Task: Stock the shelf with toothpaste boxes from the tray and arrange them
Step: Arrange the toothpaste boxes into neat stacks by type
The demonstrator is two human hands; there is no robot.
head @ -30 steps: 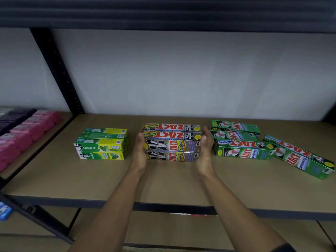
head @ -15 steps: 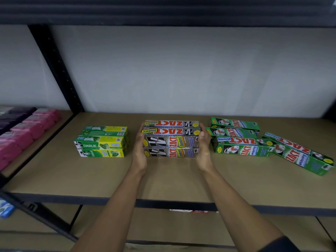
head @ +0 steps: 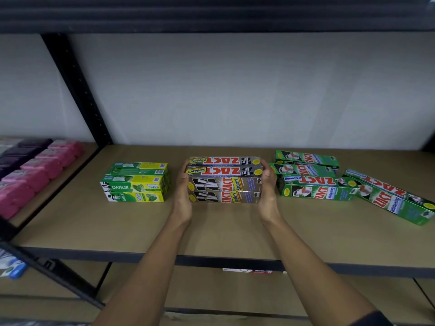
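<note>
Shelf [head: 223, 231], mid bay: left hand [head: 182, 194] and right hand [head: 267, 194] press flat on grey stack [head: 224, 182] ends, squaring it. Green boxes [head: 329, 182] right of right hand lie skewed; likely need aligning next.

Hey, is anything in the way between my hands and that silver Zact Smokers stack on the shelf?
Nothing visible. The left hand and right hand press against the two ends of the silver Zact Smokers stack, with no other box between.
</note>
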